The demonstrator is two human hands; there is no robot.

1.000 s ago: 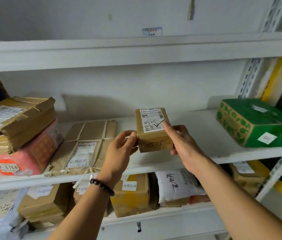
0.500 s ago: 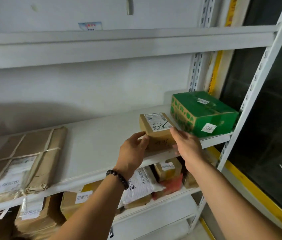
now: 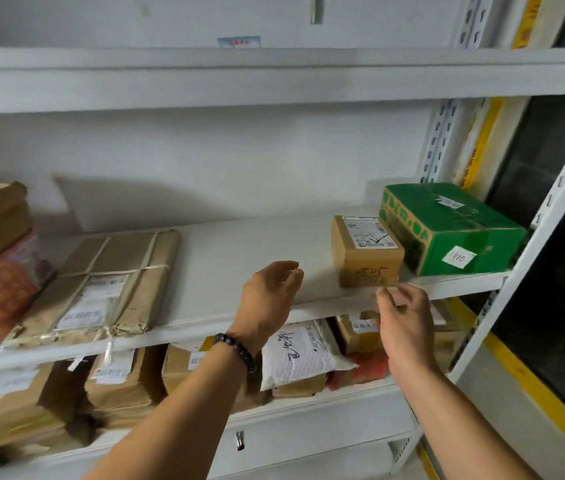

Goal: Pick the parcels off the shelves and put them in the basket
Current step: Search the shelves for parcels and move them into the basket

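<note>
Head cam, the only view here: the small brown parcel (image 3: 366, 258) sits on the middle shelf (image 3: 239, 251) near its front edge, pushed right up against the green box (image 3: 454, 230), label facing up. Neither hand has it. The left hand (image 3: 269, 299) hovers off to the parcel's left with its fingers loose and spread, grasping nothing. The right hand (image 3: 406, 323) is just in front of and below the box, fingers slack and a bit curled, also holding nothing. No basket in view (so I can't say which way it needs to go).

Handling guess: it's a stiff little cardboard carton, probably light, with square edges and no slick wrap, so it shouldn't slip. I'd pinch it across the two free sides, the left face and the front, or palm it from the top, since the right face is blocked by the green box. The flat string-tied parcel (image 3: 101, 282) further left looks floppier and likely wants two hands underneath.
</note>
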